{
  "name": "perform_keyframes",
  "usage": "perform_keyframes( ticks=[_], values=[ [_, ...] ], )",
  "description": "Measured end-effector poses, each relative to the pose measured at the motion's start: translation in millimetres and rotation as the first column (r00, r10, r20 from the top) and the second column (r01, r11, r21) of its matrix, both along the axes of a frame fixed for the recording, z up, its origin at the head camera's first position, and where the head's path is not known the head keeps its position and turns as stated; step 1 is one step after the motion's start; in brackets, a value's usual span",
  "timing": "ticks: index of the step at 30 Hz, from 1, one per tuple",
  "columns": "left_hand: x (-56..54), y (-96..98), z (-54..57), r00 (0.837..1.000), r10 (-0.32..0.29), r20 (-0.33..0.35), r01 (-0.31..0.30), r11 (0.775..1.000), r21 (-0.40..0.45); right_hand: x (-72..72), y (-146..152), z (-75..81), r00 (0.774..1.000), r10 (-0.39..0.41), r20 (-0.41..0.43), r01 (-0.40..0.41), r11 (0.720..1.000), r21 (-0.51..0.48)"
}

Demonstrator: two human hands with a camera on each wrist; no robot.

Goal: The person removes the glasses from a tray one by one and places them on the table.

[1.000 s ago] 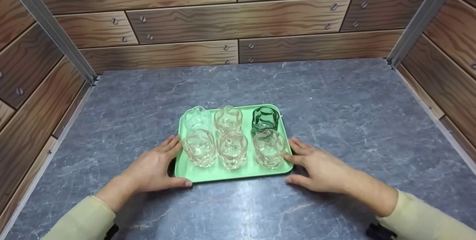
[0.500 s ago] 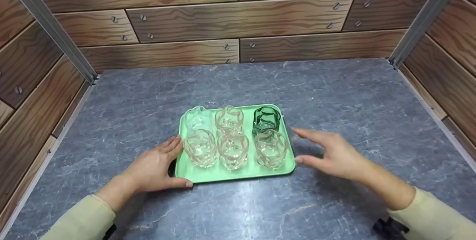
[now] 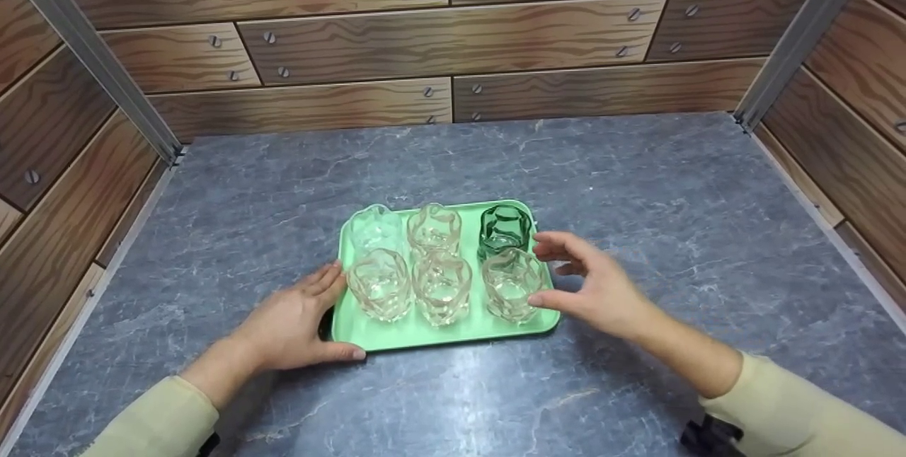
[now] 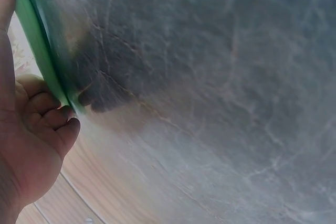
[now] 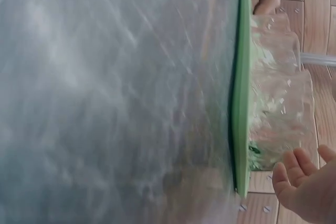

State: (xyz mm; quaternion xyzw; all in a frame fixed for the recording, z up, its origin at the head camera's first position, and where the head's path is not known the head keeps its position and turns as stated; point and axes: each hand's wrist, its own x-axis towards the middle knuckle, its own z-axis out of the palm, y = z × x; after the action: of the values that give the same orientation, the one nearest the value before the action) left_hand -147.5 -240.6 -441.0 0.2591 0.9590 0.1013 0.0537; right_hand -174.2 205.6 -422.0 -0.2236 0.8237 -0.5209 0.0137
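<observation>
A light green tray (image 3: 439, 338) lies on the grey table and bears several wavy-sided drinking glasses in two rows. Dark green is the glass (image 3: 505, 227) at the back right; the others are clear, like the front middle glass (image 3: 442, 291). My left hand (image 3: 290, 322) grips the tray's left front corner, thumb along the front edge and fingers at the left side, curled at the rim in the left wrist view. At the tray's right side my right hand (image 3: 598, 287) is spread beside the front right glass (image 3: 512, 291); whether its thumb touches that glass I cannot tell.
Wood-patterned panels (image 3: 453, 39) wall the table at the back and both sides. Grey metal posts (image 3: 786, 47) stand in the far corners. The marbled tabletop (image 3: 453, 167) extends around the tray.
My right hand has let go of the tray's right edge, drawn back to the right, then come in over that edge near the front right glass. My left hand has stayed put.
</observation>
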Motion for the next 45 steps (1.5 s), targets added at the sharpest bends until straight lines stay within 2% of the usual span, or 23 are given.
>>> perform_keyframes(
  ticks=[6, 17, 28, 45],
  values=[
    [1.2, -0.2, -0.4, 1.000, -0.002, -0.006, 0.002, 1.000, 0.006, 2.7, -9.6, -5.3, 0.999, -0.025, 0.031, 0.025, 1.000, 0.008],
    [2.6, -0.4, -0.5, 1.000, 0.009, 0.010, -0.009, 1.000, 0.008, 7.6, -23.0, -10.0, 0.994, -0.093, 0.061, 0.088, 0.993, 0.083],
    [0.5, 0.5, -0.7, 1.000, 0.018, 0.013, -0.018, 1.000, 0.004, 9.0, -31.4, -13.3, 0.992, -0.119, -0.036, 0.123, 0.984, 0.129],
    [1.2, 0.8, -1.6, 1.000, 0.008, 0.005, -0.008, 1.000, 0.008, 10.5, -30.8, -11.5, 0.989, -0.102, -0.109, 0.116, 0.983, 0.141]
  ],
)
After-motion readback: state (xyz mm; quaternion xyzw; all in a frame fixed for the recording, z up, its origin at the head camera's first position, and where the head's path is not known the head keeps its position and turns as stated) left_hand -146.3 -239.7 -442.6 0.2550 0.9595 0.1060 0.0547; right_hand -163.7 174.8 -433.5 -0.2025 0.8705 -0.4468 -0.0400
